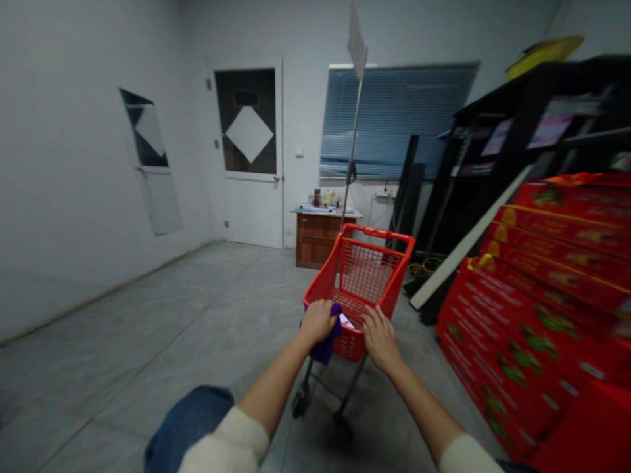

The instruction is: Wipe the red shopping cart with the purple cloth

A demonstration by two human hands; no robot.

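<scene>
The left hand (319,322) has its grip closed on a purple cloth (323,348) at the near rim of the red shopping cart (350,346) on the floor (197,335), likely pressing it there, while the right hand (381,338) rests unclenched alongside, probably for steadiness.

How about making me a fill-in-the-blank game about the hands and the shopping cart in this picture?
1. The left hand holds a cloth whose colour is ____.
2. The right hand is at the near edge of the shopping cart, whose colour is ____.
3. The cart stands on the floor on rolling parts called ____.
4. The big stack of red boxes is on the picture's ____ side.

Missing words: purple; red; wheels; right.
</scene>
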